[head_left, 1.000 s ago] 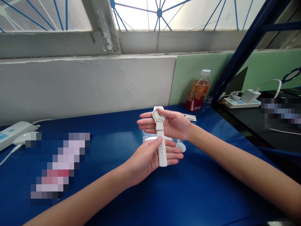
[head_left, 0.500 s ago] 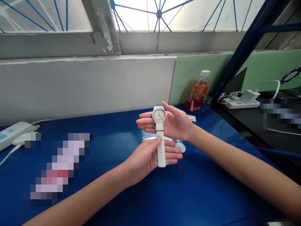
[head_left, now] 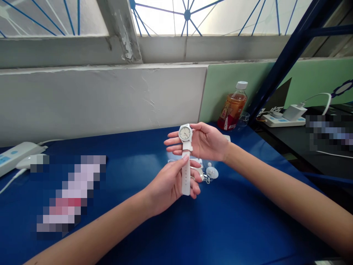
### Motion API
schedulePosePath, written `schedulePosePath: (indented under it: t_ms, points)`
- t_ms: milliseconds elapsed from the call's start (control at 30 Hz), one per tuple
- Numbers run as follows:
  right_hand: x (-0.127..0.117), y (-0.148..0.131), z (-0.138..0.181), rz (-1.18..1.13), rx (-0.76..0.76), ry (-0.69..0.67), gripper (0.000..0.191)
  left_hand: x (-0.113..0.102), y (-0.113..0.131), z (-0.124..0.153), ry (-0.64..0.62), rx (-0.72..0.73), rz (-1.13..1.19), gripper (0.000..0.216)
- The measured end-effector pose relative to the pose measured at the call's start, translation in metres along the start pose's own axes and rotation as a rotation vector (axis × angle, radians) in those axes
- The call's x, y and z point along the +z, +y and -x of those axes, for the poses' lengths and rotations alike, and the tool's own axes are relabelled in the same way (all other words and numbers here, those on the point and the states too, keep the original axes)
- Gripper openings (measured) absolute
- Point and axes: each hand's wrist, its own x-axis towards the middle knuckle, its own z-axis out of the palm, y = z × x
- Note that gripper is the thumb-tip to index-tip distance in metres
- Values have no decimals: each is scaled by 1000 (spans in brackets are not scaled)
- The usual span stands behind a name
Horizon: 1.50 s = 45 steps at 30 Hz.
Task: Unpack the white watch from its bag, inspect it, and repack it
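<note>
A single head-worn camera looks forward and slightly down across the blue table (head_left: 116, 147) toward the wall and window, close to the hands at frame centre; forearms enter from the bottom corners.

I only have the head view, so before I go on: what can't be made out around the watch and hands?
- Watch dial: too small to read the time, head view.
- Clear packaging on the table: partly hidden behind the left hand and strap.
- Right hand fingers behind the case: hidden by the watch.
- Item left of the hands: pixelated.
</note>
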Motion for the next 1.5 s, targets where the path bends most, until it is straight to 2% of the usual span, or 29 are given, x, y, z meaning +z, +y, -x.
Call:
schedulePosePath:
  t_ms: [100, 200, 267, 333, 433, 600, 767, 933, 1067, 1200, 1500]
  points:
    - [1, 2, -4, 13, -33, 83, 50, 1, 0, -1, 30, 68, 5, 28]
    - [0, 5, -9, 81, -124, 214, 37, 4, 0, 0, 92, 130, 5, 19]
    - [0, 7, -14, 138, -179, 308, 27, 6, 0, 0, 114, 128, -5, 18]
    - [1, 8, -17, 167, -215, 347, 23, 7, 0, 0, 101, 115, -11, 21]
    - [4, 9, -19, 111, -236, 256, 25, 7, 0, -1, 54, 114, -19, 26]
    - [7, 8, -12, -11, -138, -7, 51, 4, -2, -1, -3, 49, -87, 26]
    - [8, 6, -5, -37, -85, -110, 53, 5, -4, 1, -14, 19, -114, 24]
    - [10, 6, -4, -8, -77, -101, 57, 4, -2, 1, 0, 31, -139, 25]
    - [6, 6, -4, 73, -129, -104, 35, 2, 2, 1, -33, 20, -133, 25]
    - [0, 6, -4, 114, -163, -121, 37, 1, 4, 2, -51, 6, -142, 25]
    - [-3, 6, -7, 111, -132, -78, 39, 3, 4, 2, -1, -3, -108, 25]
